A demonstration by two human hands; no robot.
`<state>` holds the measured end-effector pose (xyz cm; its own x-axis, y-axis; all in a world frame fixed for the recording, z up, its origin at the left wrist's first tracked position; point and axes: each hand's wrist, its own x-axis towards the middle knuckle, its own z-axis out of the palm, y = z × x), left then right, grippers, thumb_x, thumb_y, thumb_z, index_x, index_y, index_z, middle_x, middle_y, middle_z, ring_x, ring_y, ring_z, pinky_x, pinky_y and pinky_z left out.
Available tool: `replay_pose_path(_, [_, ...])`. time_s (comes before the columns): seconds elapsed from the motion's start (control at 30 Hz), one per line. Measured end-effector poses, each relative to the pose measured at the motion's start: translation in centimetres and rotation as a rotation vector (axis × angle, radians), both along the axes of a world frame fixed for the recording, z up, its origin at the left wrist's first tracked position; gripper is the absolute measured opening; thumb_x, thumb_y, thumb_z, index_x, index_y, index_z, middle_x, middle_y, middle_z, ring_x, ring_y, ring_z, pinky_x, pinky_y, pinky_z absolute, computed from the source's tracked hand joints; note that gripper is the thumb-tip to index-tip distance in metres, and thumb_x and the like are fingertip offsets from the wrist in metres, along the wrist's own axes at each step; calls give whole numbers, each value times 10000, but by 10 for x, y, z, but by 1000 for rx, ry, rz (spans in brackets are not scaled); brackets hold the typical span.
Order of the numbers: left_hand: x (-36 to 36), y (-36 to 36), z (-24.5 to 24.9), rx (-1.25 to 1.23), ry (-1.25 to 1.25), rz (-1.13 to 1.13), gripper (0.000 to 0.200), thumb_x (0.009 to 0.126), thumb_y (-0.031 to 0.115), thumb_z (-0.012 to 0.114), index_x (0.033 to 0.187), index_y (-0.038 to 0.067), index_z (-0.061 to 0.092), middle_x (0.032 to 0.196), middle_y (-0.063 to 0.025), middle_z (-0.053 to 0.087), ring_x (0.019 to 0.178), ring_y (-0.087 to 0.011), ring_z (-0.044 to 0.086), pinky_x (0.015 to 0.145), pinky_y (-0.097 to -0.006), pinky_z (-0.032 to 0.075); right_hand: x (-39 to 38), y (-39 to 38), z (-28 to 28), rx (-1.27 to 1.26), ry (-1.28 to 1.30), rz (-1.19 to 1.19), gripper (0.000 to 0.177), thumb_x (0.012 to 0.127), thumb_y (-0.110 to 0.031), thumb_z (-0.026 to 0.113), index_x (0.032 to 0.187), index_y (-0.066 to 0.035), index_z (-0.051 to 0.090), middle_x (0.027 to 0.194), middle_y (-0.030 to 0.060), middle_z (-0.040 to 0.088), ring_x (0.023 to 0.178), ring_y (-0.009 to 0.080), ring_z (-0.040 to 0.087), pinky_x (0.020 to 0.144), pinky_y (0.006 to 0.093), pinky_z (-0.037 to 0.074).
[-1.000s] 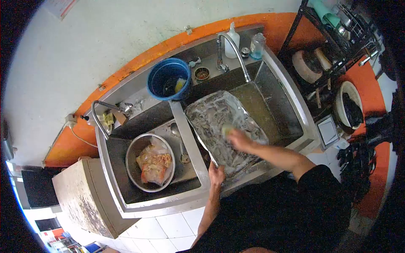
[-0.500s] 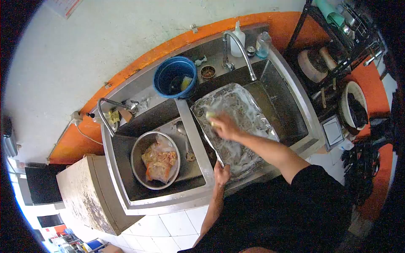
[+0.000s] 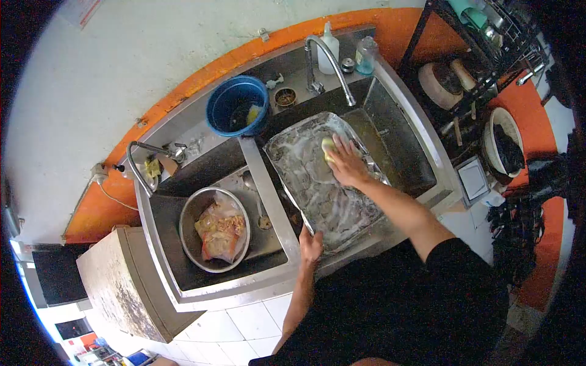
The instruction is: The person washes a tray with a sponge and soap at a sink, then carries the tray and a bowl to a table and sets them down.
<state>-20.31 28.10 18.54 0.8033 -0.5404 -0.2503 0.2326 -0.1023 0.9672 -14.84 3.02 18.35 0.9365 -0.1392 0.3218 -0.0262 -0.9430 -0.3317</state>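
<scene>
A large metal tray (image 3: 317,183), streaked with white suds, lies tilted in the right basin. My left hand (image 3: 311,245) is closed on its near left edge. Over the tray's upper right part, my right hand (image 3: 347,163) presses a yellowish sponge (image 3: 328,150) to the soapy surface. The fingers lie on and beside the sponge, and its underside is hidden.
In the left basin (image 3: 170,244) are a metal bowl (image 3: 185,238) with bagged food and a ladle (image 3: 256,198). Behind are a blue bucket (image 3: 223,113), a curved faucet (image 3: 334,64) and bottles (image 3: 328,52). A black rack (image 3: 464,104) stands at right.
My right hand and the sponge have moved right across the tray, from its left side to its upper right part. My left hand still grips the edge. The whole view has shifted slightly.
</scene>
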Motion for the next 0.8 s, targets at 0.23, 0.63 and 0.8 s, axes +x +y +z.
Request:
replay_pose_path(0.23, [-2,3,1,-69,102,90,491,700,-21,426,1189,-31,392,1066,-87,514,953,-160,471,833,-250,362,-28,94,9,247,304,229,419,797,-109,459,1212,-82,406,1294,171,333,1235,313,255,1003,502,157])
replay_pose_path(0.63, [0,-1,7,-15,-26,44,510,710,-28,424,1214,-48,351,1114,-129,492,1025,-203,466,881,-279,344,-136,-25,69,-154,758,299,200,690,-159,544,866,-88,604,1035,154,505,1013,294,458,870,461,335])
replay_pose_path(0.8, [-2,-4,11,-26,-2,138,526,693,-36,415,1216,-43,352,1103,-128,499,1014,-200,470,873,-274,350,-134,6,50,88,840,144,169,676,-123,534,821,-96,615,833,147,569,786,334,557,659,440,451])
